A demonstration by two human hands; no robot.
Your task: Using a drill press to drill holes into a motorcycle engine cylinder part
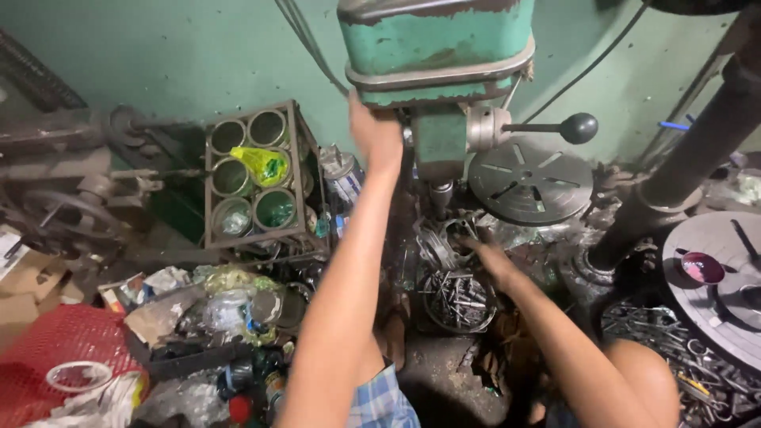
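A green drill press head (pixel 436 47) rises in front of me, its paint worn. My left hand (pixel 375 135) reaches up and rests on the left underside of that head. Below the spindle (pixel 441 194) my right hand (pixel 485 255) reaches down to a cluster of metal rings and parts; its fingers are partly hidden, so what it grips is unclear. Just beneath it sits a round container of drill bits and metal rods (pixel 460 301). The press's round slotted table (pixel 529 181) is swung to the right, under the black-knobbed feed lever (pixel 577 128).
A metal rack of round tins (pixel 254 178), one with a yellow-green bag, stands left. Cluttered trays, bottles and a red mesh basket (pixel 63 349) fill the lower left. A dark column (pixel 682 170) and another round table (pixel 717 273) stand right, above scattered metal scrap.
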